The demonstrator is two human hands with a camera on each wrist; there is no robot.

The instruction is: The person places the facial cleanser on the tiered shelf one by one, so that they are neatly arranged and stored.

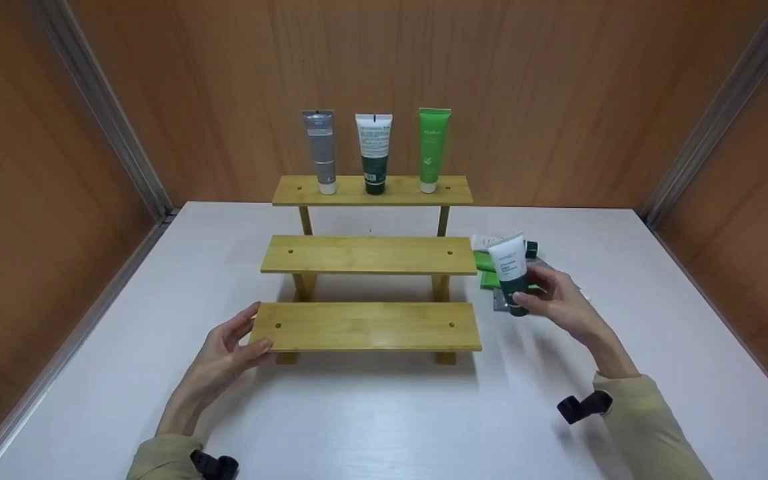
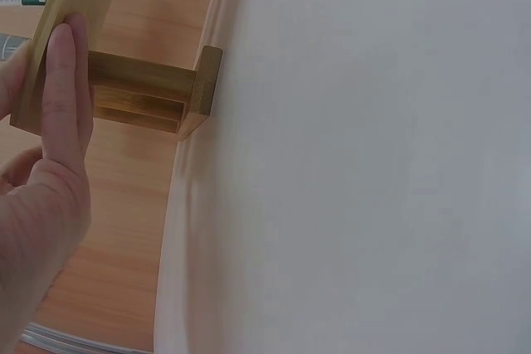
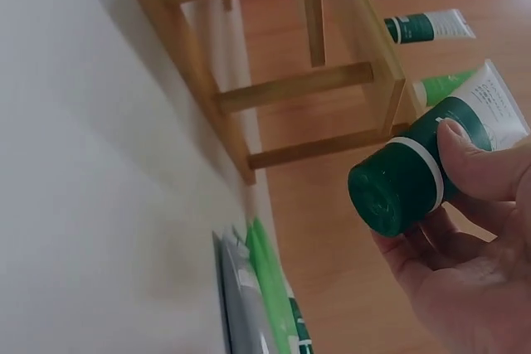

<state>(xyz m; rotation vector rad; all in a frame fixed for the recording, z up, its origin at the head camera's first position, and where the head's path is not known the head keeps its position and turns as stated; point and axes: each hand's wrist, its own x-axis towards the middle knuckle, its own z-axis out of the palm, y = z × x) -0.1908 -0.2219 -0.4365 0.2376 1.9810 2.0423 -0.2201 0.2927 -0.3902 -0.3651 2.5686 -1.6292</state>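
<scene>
My right hand grips a white and dark green squeeze tube between thumb and fingers. The tube is held off the table, cap down, to the right of a three-step wooden display rack. In the right wrist view its green cap faces the camera. At the rack's lowest board, my left hand pinches the left end. Its fingers lie straight along the board in the left wrist view. Three tubes stand on the top board: grey, white and dark green, and bright green.
Several more tubes lie in a pile on the white table, right of the rack and partly behind my right hand. Wood-grain panels enclose the back and both sides, with metal strips at the corners.
</scene>
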